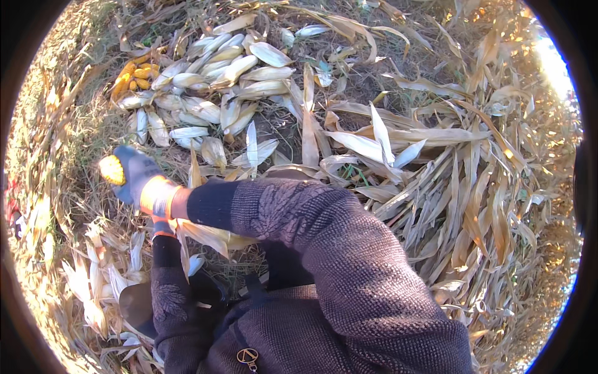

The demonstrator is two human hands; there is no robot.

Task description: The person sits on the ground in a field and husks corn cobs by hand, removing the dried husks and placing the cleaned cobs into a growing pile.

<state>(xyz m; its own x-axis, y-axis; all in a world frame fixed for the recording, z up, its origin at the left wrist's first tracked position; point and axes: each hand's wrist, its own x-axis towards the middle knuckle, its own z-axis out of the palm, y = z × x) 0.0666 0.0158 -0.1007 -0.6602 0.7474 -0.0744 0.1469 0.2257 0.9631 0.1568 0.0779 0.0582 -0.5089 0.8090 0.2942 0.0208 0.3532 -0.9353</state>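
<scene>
My right hand (136, 169), in a grey glove with an orange cuff, reaches across to the left and grips a yellow corn ear (112, 170). The ear's bare, kernelled end sticks out of the glove. My left hand (161, 223) is right below the right wrist; its orange cuff shows, but the fingers are hidden. From beside it a pale dry husk (217, 238) trails to the right; whether the fingers hold it I cannot tell. Beyond both hands lies a heap of corn ears in pale husks (205, 107).
Several husked yellow corn ears (135, 77) lie at the heap's left end. Loose husks (96, 285) are strewn at the lower left. Cut dry corn stalks and leaves (448, 205) cover the ground on the right. An opened white husk (380, 145) lies on them.
</scene>
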